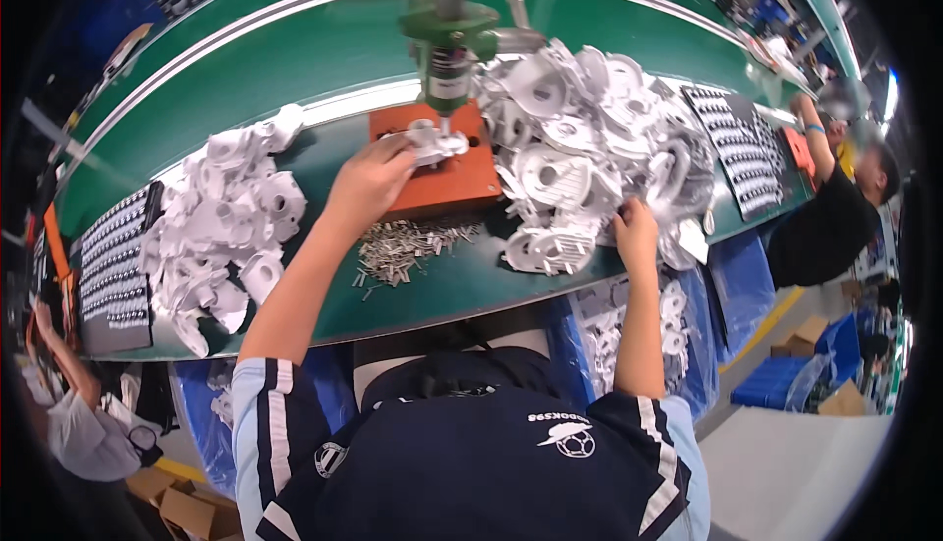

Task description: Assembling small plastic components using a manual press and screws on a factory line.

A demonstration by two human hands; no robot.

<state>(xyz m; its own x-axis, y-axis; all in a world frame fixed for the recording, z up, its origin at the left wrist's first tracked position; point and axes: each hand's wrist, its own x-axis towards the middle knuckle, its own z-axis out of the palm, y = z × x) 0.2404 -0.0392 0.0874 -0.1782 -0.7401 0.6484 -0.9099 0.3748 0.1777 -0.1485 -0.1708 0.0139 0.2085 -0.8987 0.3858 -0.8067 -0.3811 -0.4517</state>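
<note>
My left hand [378, 180] reaches forward and pinches a small white plastic part [428, 140] on top of an orange block [447, 184]. Directly above that part hangs a green-bodied machine head [447, 50], its thin tip coming down at the part; the head is partly blurred. My right hand [637, 231] is at the near right edge of a large heap of white plastic parts [560, 178]. Its fingers are curled together, and what they hold, if anything, is hidden. In front of the orange block lies a pile of small metal pins [398, 251].
Another heap of white parts [226, 207] lies on the left. Dark trays of small parts stand at the left [116, 271] and right [737, 148]. A blue bin [702, 345] with white parts sits below the table edge. Other people work at both sides.
</note>
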